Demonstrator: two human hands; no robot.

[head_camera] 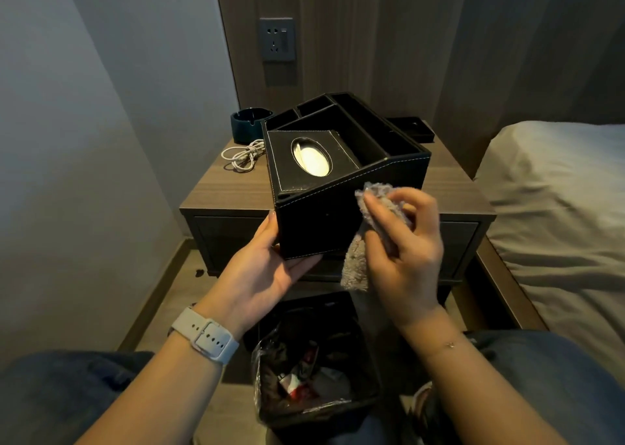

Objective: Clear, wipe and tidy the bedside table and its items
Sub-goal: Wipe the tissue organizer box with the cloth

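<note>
A wood-grain bedside table (449, 187) is seen at the centre of the frame. On its top, a dark ashtray (249, 124) and a coiled white cable (244, 155) are placed at the upper left, and a small black tray (414, 128) at the upper right. On the floor (159, 312) at bottom centre, a lined waste bin (314, 373) is set.

One organizer (338, 187), one cloth (378, 208), one ashtray (250, 123)
</note>
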